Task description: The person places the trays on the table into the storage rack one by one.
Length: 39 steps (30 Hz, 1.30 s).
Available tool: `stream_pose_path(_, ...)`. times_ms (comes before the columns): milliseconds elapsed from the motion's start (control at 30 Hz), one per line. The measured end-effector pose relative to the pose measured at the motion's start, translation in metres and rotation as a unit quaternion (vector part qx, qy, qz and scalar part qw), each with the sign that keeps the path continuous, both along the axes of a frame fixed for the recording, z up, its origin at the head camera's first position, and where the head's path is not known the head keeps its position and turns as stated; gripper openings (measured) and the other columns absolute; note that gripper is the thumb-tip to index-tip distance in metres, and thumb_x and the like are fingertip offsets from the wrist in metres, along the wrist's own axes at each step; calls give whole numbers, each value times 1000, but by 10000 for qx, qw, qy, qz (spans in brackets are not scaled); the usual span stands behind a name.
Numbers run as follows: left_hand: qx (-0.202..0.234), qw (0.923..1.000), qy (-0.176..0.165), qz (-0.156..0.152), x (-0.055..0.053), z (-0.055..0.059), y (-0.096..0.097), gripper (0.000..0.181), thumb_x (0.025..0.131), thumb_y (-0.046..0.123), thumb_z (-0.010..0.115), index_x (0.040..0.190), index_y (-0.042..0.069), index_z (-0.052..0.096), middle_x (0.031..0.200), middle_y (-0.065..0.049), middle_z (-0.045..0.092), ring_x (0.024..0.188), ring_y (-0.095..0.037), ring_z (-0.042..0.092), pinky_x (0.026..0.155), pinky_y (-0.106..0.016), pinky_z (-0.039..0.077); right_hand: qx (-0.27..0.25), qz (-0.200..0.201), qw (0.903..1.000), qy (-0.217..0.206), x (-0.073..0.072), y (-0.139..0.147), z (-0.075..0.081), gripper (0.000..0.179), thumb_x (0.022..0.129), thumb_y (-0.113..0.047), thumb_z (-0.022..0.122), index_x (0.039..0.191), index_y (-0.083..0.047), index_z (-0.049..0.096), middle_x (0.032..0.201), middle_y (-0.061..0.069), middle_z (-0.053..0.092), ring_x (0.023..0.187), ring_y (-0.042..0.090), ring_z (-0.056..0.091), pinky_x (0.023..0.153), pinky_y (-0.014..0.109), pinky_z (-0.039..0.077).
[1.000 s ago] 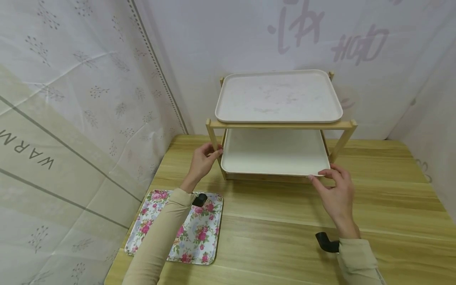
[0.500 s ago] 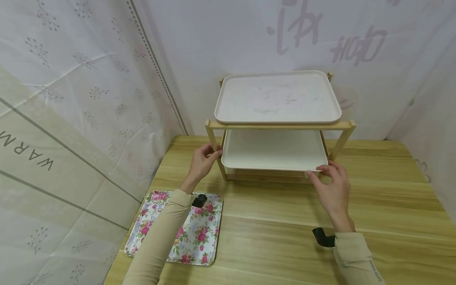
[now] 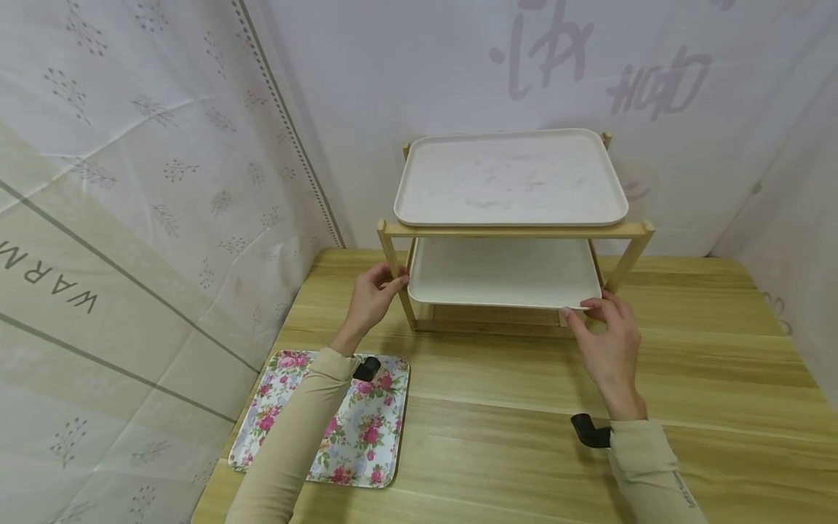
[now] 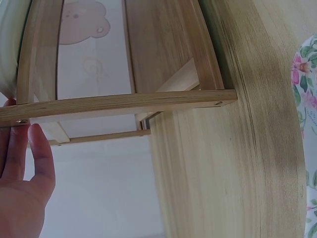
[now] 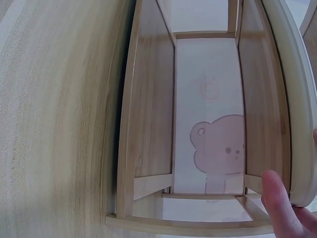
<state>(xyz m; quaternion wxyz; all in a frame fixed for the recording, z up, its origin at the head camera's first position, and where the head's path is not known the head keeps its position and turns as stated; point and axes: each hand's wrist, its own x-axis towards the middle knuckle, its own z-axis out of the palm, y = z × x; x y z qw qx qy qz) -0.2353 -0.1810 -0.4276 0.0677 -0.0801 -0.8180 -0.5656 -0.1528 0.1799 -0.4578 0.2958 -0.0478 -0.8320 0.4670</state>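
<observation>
A wooden rack (image 3: 511,231) bears two white trays, one above the other. My left hand (image 3: 372,295) grips the rack's left front post, and the left wrist view has the thumb against this post (image 4: 124,103) with fingertips beyond it. At the front right corner of the lower white tray (image 3: 504,273), my right hand (image 3: 609,346) pinches the rim between thumb and fingers. Seen from the right wrist, the lower tray's edge (image 5: 299,99) lies along the shelf board, the thumb (image 5: 277,193) near that board; most of the fingers are cut off there.
The upper white tray (image 3: 511,178) rests on top of the rack. Under my left forearm lies a floral tray (image 3: 366,437) on the wooden table (image 3: 497,437). Printed curtains (image 3: 164,182) hang close behind and to the left.
The lower tray has slid back into the rack, its front edge moving away from me. My right hand has gone forward and slightly left with it, while my left hand stays on the post.
</observation>
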Motion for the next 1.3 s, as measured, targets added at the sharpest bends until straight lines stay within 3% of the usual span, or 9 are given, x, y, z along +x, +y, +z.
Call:
stream_pose_path(167, 118, 9999, -42, -39, 0, 1, 0, 22, 91, 10, 67, 110, -2, 67, 108, -20, 69, 95, -19, 65, 86, -32, 57, 37, -55, 10000, 28, -1, -3, -1, 27, 78, -10, 80, 95, 4, 65, 126, 28, 55, 89, 41, 62, 93, 59, 39)
stream_pose_path(433, 123, 9998, -112, -83, 0, 3, 0, 25, 91, 7, 65, 113, -6, 65, 110, -25, 68, 93, -14, 63, 85, -29, 56, 71, -145, 9998, 113, -4, -6, -1, 28, 79, -12, 80, 97, 4, 66, 123, 30, 48, 89, 36, 56, 76, 40, 38)
stream_pose_path(600, 74, 9998, -159, -104, 11, 21, 6, 25, 91, 3, 64, 112, -10, 64, 110, -26, 67, 91, -9, 61, 82, -24, 55, 56, -225, 9997, 45, -6, -7, -1, 29, 80, -13, 80, 99, 3, 66, 121, 28, 47, 91, 34, 53, 74, 31, 34)
stream_pose_path(667, 45, 9998, -157, -103, 16, 29, 9, 25, 91, 3, 63, 112, -10, 63, 110, -26, 67, 91, -9, 61, 82, -23, 55, 49, -259, 9997, 7, -7, -8, -1, 29, 80, -14, 80, 100, 3, 66, 120, 27, 46, 91, 34, 53, 73, 31, 34)
stream_pose_path(800, 40, 9998, -156, -86, 19, 32, 10, 25, 91, 3, 63, 112, -10, 64, 111, -26, 67, 93, -13, 62, 82, -24, 55, 117, -364, 9992, -81, -8, -9, -1, 31, 81, -17, 79, 102, 1, 67, 117, 25, 46, 88, 31, 51, 69, 30, 33)
stream_pose_path(1133, 17, 9998, -166, -74, 20, 32, 11, 25, 91, 3, 63, 112, -11, 63, 109, -27, 67, 90, -11, 61, 83, -26, 55, 410, -665, 9967, -202, -11, -11, -2, 31, 83, -24, 77, 105, -4, 67, 107, 21, 49, 78, 13, 44, 59, 24, 28)
stream_pose_path(1300, -4, 9999, -147, -71, 20, 33, 11, 25, 91, 3, 63, 112, -11, 63, 110, -27, 67, 95, -19, 63, 85, -30, 55, 342, -687, 9969, -181, -13, -11, -2, 31, 83, -23, 77, 105, -3, 67, 96, 18, 50, 75, 10, 40, 61, 29, 29)
